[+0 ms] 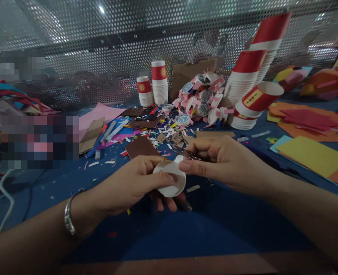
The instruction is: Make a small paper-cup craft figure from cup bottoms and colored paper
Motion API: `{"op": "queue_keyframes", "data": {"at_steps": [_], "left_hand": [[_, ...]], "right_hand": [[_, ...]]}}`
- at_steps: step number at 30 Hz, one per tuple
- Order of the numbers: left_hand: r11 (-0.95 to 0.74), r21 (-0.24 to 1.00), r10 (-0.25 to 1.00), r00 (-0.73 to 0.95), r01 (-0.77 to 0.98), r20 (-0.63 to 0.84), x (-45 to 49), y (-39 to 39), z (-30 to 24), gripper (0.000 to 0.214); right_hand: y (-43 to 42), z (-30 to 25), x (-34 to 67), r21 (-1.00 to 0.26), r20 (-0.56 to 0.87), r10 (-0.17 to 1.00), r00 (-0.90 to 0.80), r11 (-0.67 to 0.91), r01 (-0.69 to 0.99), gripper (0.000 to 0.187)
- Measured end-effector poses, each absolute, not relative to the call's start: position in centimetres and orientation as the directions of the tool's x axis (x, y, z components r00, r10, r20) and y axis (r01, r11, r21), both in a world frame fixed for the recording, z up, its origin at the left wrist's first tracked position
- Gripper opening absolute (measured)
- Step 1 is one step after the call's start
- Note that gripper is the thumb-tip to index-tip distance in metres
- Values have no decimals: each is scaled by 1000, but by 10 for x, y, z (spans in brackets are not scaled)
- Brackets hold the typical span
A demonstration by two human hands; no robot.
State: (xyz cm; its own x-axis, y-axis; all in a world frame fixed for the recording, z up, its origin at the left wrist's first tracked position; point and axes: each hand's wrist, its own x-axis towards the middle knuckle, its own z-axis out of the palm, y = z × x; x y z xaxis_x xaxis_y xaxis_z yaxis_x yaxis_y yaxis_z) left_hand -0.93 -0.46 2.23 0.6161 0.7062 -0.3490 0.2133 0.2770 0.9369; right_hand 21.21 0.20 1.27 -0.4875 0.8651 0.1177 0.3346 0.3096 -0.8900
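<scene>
My left hand is closed on a white paper disc, its thumb lying across the face and its fingers underneath. My right hand is closed just to the right, its thumb tip at the disc's upper right edge. A thin dark tool, perhaps scissors, lies in its fingers; its exact kind is hard to make out. Beside that thumb shows a small white rounded piece, partly hidden. Beyond both hands, a dark brown sheet and brown card scraps lie on the blue table.
Behind stands a heap of pink-and-white paper pieces. Red-and-white paper cups are stacked at right, with smaller stacks left of the heap. Coloured sheets lie right; markers lie left. A perforated metal screen rises behind.
</scene>
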Motion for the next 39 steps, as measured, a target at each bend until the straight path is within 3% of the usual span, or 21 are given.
{"op": "queue_keyframes", "data": {"at_steps": [4, 14, 18, 39], "left_hand": [[321, 917, 681, 616, 236, -397, -7, -7, 23, 17], [187, 939, 784, 532, 288, -319, -4, -11, 21, 16], [170, 935, 773, 547, 310, -322, -5, -11, 21, 19], [233, 938, 695, 631, 257, -345, -8, -14, 21, 25]], "right_hand": [[1, 11, 209, -905, 81, 857, -509, 277, 323, 36], [1, 8, 206, -949, 24, 859, -512, 180, 258, 27], [0, 10, 207, -982, -40, 839, -543, 66, 175, 25], [-1, 13, 208, -997, -79, 762, -643, -60, 52, 29]]}}
